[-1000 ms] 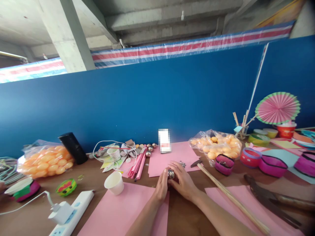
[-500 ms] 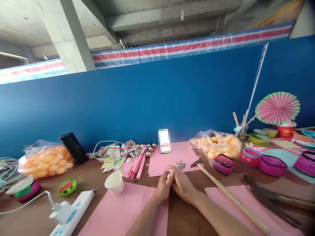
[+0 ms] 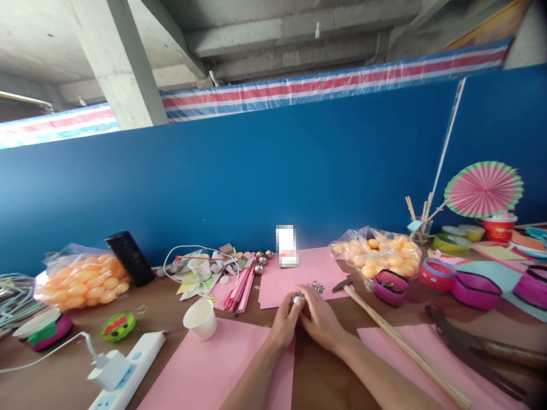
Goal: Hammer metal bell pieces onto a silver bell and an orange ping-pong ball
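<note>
A shiny silver ball [image 3: 298, 298] shows between my two hands, at the middle of the table's near half. My left hand [image 3: 285, 320] is closed round its left side, with the thumb on it. My right hand [image 3: 320, 320] curls against the ball from the right, its fingers bent over the far side. Small metal pieces [image 3: 317, 286] lie just beyond my right fingers on a pink sheet [image 3: 277, 290]. Several more silver balls [image 3: 259, 267] sit further back to the left, beside folded pink strips [image 3: 243, 289].
A white cup [image 3: 200, 320] and power strip [image 3: 141, 356] stand left. A hammer [image 3: 401, 341], a pink pouch [image 3: 391, 287] and a dark curved tool [image 3: 470, 347] lie right. Bags of orange balls [image 3: 85, 279] are at both sides, before a blue partition [image 3: 256, 171].
My right fingers have lifted and loosened a little, and more of the silver ball shows between my hands. The view has shifted slightly.
</note>
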`<state>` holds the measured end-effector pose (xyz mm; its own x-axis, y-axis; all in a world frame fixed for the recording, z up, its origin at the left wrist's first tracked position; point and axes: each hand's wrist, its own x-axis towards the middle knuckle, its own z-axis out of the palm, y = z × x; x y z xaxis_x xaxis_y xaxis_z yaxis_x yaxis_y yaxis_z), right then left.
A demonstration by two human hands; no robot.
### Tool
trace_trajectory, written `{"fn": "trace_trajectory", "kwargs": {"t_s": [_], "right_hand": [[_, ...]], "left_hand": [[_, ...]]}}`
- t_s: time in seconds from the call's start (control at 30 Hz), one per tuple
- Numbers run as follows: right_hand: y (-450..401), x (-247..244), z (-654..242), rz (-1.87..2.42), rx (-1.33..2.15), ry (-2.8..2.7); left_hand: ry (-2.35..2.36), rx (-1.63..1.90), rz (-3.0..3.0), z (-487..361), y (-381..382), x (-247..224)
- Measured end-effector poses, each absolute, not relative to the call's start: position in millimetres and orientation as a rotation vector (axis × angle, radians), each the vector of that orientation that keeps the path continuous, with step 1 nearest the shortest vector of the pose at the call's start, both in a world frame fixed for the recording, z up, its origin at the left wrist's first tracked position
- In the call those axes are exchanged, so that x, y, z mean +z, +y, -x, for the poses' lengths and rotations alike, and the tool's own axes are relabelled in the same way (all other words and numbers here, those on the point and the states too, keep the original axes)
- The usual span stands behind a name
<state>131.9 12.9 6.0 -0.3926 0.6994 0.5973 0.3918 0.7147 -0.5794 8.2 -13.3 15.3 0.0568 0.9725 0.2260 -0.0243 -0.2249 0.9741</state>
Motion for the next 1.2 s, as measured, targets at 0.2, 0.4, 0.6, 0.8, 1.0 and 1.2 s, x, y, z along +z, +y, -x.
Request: {"fn": "trace_trajectory", "kwargs": {"t_s": [0.2, 0.4, 0.6, 0.8, 1.0, 1.2], "right_hand": [[8.7, 12.1, -132.9, 0.758, 0.428, -2.096], [7.0, 15.5, -134.8, 0.719, 0.438, -2.113], [10.5, 8.9, -134.2, 0.750, 0.407, -2.060], [9.7, 12.2, -133.3, 0.763, 0.393, -2.048], [12.5, 11.2, -133.0, 0.766, 0.344, -1.994], [8.2, 14.3, -132.5, 0.699, 0.369, -2.080]], "left_hand": [[1.056, 1.287, -1.374, -6.3, -13.2, 11.3], [1.104, 1.287, -1.364, -4.6, -13.0, 6.8], [1.062, 1.300, -1.396, -6.2, -16.1, 15.0], [1.086, 1.327, -1.394, -9.2, -14.7, 13.6], [1.055, 1.334, -1.430, -9.5, -13.2, 11.9], [1.113, 1.286, -1.474, -7.8, -15.0, 15.2]]}}
